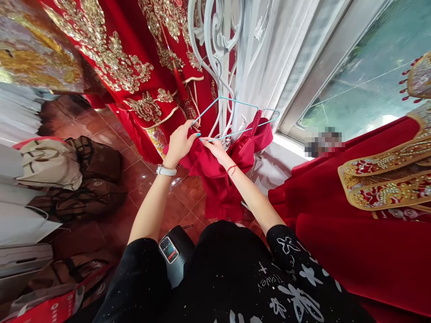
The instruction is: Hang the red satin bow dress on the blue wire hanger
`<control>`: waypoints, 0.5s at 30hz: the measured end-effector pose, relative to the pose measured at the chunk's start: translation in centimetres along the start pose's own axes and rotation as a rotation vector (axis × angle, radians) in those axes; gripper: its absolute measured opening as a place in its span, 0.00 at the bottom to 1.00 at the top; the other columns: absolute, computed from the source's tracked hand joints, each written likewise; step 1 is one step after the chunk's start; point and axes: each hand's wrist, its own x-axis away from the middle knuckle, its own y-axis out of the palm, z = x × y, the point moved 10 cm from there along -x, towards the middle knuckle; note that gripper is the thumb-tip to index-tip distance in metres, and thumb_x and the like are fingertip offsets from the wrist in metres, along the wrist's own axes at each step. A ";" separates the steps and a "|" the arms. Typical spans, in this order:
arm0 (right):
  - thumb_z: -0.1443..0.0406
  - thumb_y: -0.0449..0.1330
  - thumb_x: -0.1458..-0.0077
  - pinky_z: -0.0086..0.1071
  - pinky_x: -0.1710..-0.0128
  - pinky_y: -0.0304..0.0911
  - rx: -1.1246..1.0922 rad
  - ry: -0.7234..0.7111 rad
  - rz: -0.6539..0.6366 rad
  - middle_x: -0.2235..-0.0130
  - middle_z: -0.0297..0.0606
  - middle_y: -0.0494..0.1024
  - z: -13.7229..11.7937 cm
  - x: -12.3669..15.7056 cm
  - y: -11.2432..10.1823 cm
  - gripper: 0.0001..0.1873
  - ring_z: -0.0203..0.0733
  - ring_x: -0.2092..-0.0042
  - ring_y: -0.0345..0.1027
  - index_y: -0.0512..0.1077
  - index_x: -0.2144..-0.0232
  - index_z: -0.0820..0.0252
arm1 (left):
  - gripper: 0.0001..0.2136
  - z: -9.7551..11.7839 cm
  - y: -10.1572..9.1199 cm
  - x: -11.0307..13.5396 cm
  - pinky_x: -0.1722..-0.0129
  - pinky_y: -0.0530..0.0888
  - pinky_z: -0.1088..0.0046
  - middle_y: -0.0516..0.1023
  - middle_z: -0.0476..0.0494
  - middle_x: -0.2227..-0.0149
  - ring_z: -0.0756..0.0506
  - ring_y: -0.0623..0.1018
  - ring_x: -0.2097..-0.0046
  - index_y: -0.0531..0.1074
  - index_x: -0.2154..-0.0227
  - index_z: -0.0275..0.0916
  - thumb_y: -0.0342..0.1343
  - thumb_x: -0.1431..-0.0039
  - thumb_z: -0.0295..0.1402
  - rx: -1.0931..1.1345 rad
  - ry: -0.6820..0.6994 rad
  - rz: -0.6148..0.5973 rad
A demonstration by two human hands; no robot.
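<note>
In the head view, your left hand [182, 142] grips the blue hanger's [220, 97] left end; what your right hand [216, 150] pinches beside it, I can't tell. The red garment [218, 199] hanging there seems light, soft, slippery; hold its strap [253, 124].

Smooth cloth garment [218, 190], glossy tiled floor [185, 199]

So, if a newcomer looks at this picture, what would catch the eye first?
Probably the plain red garment at centre, by the left hand and right hand, one strap over a pale blue hanger. Next, gold embroidery on red clothes at upper left, near white ironwork.
</note>
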 end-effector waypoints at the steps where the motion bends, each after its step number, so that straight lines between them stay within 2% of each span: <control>1: 0.58 0.68 0.42 0.41 0.38 0.69 0.040 -0.007 0.014 0.57 0.37 0.87 -0.3 0.2 -0.2 0.09 0.48 0.48 0.78 0.83 0.65 0.57 | 0.15 0.0 0.0 0.1 0.43 0.76 0.61 0.84 0.42 0.48 0.40 0.82 0.48 0.73 0.45 0.43 0.54 0.33 0.33 -0.008 -0.010 0.021; 4: 0.61 0.65 0.41 0.40 0.44 0.71 0.247 -0.054 0.094 0.62 0.37 0.85 -1.8 1.5 -1.7 0.08 0.45 0.54 0.78 0.81 0.68 0.58 | 0.12 -0.1 -0.1 -0.1 0.45 0.76 0.63 0.84 0.43 0.48 0.40 0.82 0.51 0.73 0.48 0.43 0.54 0.32 0.34 -0.039 -0.017 0.053; 6: 0.64 0.64 0.41 0.40 0.47 0.72 0.398 -0.136 0.222 0.63 0.37 0.84 -3.9 3.2 -4.2 0.05 0.43 0.59 0.77 0.80 0.68 0.58 | 0.11 -0.4 -0.2 -0.4 0.45 0.75 0.63 0.83 0.43 0.48 0.40 0.82 0.51 0.73 0.50 0.43 0.53 0.32 0.34 -0.053 -0.018 0.053; 8: 0.67 0.60 0.42 0.41 0.47 0.73 0.481 -0.239 0.422 0.58 0.39 0.84 -6.5 5.7 -8.2 0.07 0.43 0.59 0.75 0.79 0.64 0.58 | 0.10 -0.8 0.0 -0.6 0.46 0.74 0.63 0.83 0.42 0.49 0.40 0.81 0.50 0.73 0.51 0.43 0.53 0.32 0.34 -0.055 -0.010 0.032; 10: 0.67 0.55 0.41 0.46 0.42 0.71 0.505 -0.306 0.625 0.53 0.43 0.80 -8.7 8.4 -12.9 0.11 0.46 0.52 0.74 0.76 0.59 0.58 | 0.09 -1.2 0.3 -0.9 0.47 0.74 0.63 0.83 0.42 0.49 0.39 0.81 0.50 0.72 0.51 0.43 0.53 0.31 0.34 -0.052 0.006 0.009; 12: 0.66 0.55 0.43 0.53 0.36 0.66 0.613 -0.407 0.917 0.50 0.44 0.78 -11.1 11.7 -17.8 0.13 0.50 0.46 0.72 0.75 0.57 0.56 | 0.09 -1.6 0.5 -1.0 0.47 0.74 0.63 0.82 0.41 0.50 0.38 0.81 0.49 0.72 0.51 0.42 0.54 0.31 0.36 -0.052 0.017 0.006; 13: 0.66 0.55 0.44 0.57 0.33 0.63 0.663 -0.436 0.984 0.48 0.44 0.77 -11.9 12.7 -19.6 0.15 0.52 0.42 0.70 0.74 0.54 0.55 | 0.09 -1.7 0.6 -1.1 0.47 0.74 0.63 0.82 0.40 0.50 0.38 0.81 0.49 0.72 0.51 0.42 0.54 0.31 0.36 -0.054 0.020 0.010; 15: 0.65 0.57 0.45 0.62 0.29 0.56 0.752 -0.466 0.942 0.42 0.44 0.74 -12.6 12.7 -21.9 0.22 0.55 0.36 0.66 0.72 0.48 0.52 | 0.10 -1.8 0.6 -1.1 0.47 0.73 0.62 0.82 0.40 0.51 0.38 0.80 0.50 0.72 0.51 0.43 0.55 0.32 0.37 -0.057 0.021 0.018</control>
